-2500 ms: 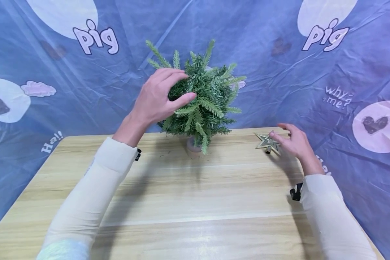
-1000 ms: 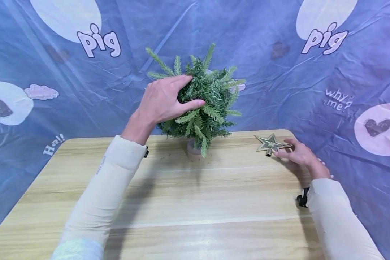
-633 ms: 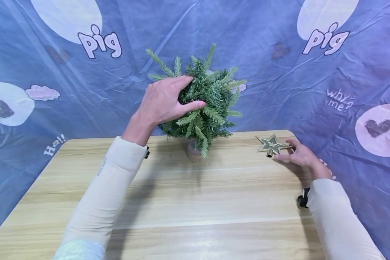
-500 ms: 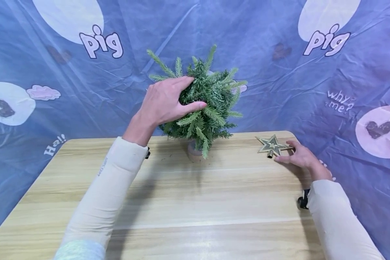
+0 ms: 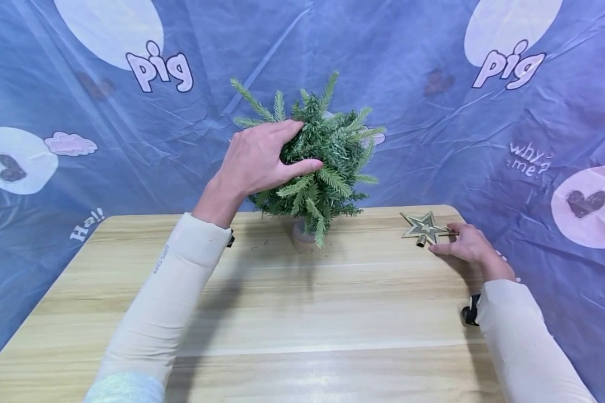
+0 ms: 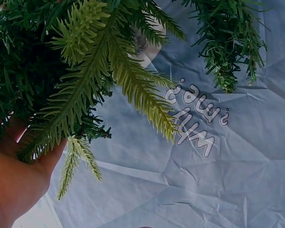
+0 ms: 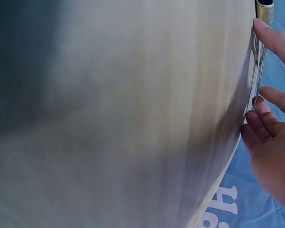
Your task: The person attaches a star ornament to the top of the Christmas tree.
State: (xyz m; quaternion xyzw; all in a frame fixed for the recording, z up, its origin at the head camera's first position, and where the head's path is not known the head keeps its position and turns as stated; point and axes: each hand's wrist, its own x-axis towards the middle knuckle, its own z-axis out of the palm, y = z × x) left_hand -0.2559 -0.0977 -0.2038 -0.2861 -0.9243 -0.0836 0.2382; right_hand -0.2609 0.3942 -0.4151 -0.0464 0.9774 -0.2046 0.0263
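Observation:
A small artificial Christmas tree [image 5: 327, 151] with bushy green branches stands on a pale round base near the table's back edge. My left hand [image 5: 257, 159] holds its foliage from the left, thumb in front; the other fingertips disappear among the needles. Branches cover much of that hand in the left wrist view. To the right, a gold star tree topper [image 5: 424, 228] with a short socket lies flat on the table. My right hand [image 5: 469, 244] holds its right point between thumb and fingers. The right wrist view shows the star edge-on, the thumb [image 7: 275, 40] near the socket.
The wooden table [image 5: 302, 313] has a rounded back right corner close to the star. Behind it hangs a blue printed cloth [image 5: 383, 50], which also runs along both sides. A black wrist camera [image 5: 470, 313] sits under the right sleeve.
My left hand has moved right and deeper into the foliage. My right hand has come down from above the star to its right point. Tree and star stay in place; the view shifts slightly.

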